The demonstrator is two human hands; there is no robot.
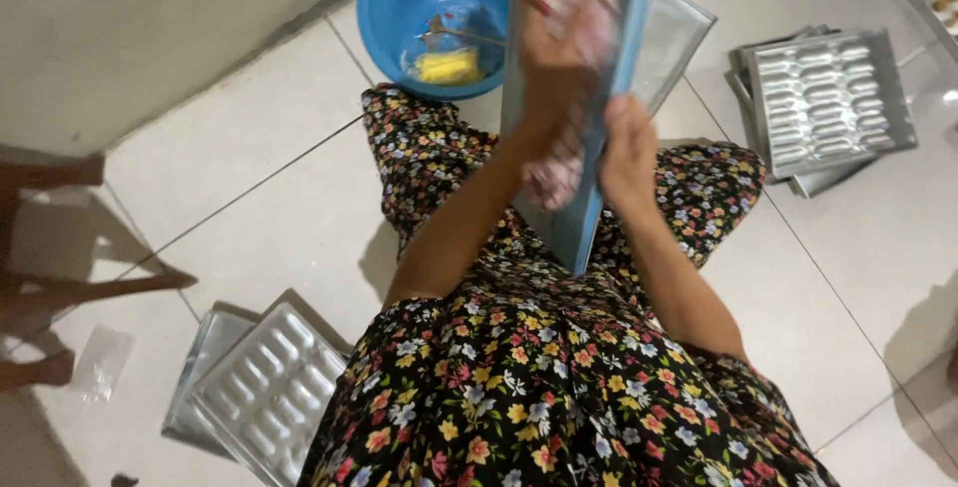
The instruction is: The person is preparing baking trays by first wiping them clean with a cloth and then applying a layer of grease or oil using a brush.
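floor trays: left of the blue bowl (pixel 439 8) and much nearer the camera, a stack of metal mould trays (pixel 264 392) with oblong hollows lies on the white tiles.
blue bowl: round plastic, on the floor, holding a yellow lump (pixel 449 66) and a thin metal utensil.
left hand (pixel 564 33): just right of the bowl, blurred, pressing a pale crumpled wad against the held tray; fingers bunched on the wad.
held tray (pixel 589 148): grey-blue metal, flat, rectangular, tilted on edge over the lap, just right of the bowl.
right hand (pixel 627 153): fingers clamped on the tray's edge.
far trays (pixel 828 98): well right of the bowl, same moulds, stacked.
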